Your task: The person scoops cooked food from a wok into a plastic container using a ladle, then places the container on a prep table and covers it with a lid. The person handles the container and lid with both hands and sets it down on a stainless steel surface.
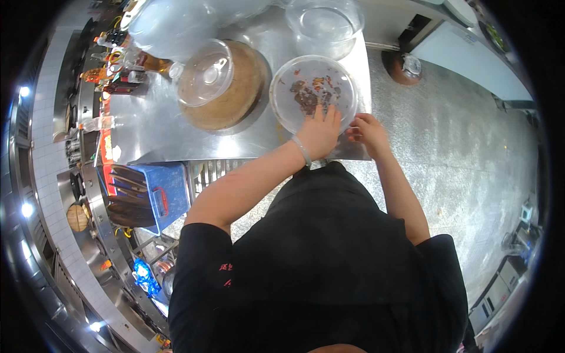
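Observation:
A round translucent plastic basin (284, 95) stands near the right front corner of the steel table (145, 141). Dark brown pieces of food (306, 99) with red and orange bits lie in it. My left hand (322, 130) reaches over the near rim, its fingers spread at the food; whether they grip any of it cannot be told. Beside the basin's near right rim is my right hand (368, 132), fingers bent, the fingertips close to the rim or touching it; a hold on it cannot be made out.
Left of the basin a clear plastic bowl (207, 77) rests on a round wooden chopping block (238, 106). Clear plastic tubs (326, 22) stand behind. Sauce bottles (128, 79) line the table's left side. Below its left front edge is a blue crate (174, 189) holding long dark objects.

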{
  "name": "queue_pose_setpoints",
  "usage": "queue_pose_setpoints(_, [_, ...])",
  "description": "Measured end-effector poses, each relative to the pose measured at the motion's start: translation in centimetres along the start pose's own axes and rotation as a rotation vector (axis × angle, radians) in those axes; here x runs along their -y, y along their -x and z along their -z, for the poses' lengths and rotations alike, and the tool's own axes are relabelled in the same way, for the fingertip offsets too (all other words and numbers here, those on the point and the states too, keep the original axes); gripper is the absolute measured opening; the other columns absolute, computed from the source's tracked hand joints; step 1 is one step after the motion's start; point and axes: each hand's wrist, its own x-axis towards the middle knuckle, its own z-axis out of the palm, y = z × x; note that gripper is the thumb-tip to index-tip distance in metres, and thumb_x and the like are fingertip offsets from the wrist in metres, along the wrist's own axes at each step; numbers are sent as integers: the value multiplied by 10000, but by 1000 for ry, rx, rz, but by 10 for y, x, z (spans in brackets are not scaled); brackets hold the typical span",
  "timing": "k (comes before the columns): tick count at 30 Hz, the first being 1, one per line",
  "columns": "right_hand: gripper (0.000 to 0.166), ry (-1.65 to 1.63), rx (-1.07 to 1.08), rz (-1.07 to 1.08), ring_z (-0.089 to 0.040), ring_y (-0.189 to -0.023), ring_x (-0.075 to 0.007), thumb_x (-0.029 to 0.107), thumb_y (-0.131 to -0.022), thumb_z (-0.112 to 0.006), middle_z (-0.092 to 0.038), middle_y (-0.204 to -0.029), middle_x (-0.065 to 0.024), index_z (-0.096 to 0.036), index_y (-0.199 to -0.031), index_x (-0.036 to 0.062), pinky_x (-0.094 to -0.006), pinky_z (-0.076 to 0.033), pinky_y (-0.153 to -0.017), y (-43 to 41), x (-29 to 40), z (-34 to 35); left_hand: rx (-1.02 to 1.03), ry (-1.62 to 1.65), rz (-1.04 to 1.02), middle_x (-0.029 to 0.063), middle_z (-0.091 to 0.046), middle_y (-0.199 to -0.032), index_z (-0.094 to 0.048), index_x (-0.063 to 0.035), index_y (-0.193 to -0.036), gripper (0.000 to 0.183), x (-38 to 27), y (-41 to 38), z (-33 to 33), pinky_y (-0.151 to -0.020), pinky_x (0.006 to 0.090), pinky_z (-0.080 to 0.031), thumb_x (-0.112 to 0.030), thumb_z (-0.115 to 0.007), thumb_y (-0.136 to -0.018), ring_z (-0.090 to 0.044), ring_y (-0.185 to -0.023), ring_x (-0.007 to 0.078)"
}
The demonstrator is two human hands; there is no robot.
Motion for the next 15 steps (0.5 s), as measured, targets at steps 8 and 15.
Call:
queue_pose_setpoints(8, [184,-15,57,79,-585,-615,-142,108,-833,-579,-570,-720,-62,-497,-948,-10,-264,-495,-550,0,-10,-2,-157,13,-81,167,-599,-1041,-542,15,-1053,352,9,-4,32,-665,340,-532,-140,-571,-739,-612,-895,301])
queue_pose_setpoints(15, [128,-3,12,116,-579,-592,-147,87,-813,-577,-570,-706,-62,-510,-871,-6,-270,-492,-535,-5,-16,-3,-91,222,-53,122,-615,-968,-551,-12,-1036,308,26,-18,89,-624,364,-508,-151,-549,-761,-615,-786,273])
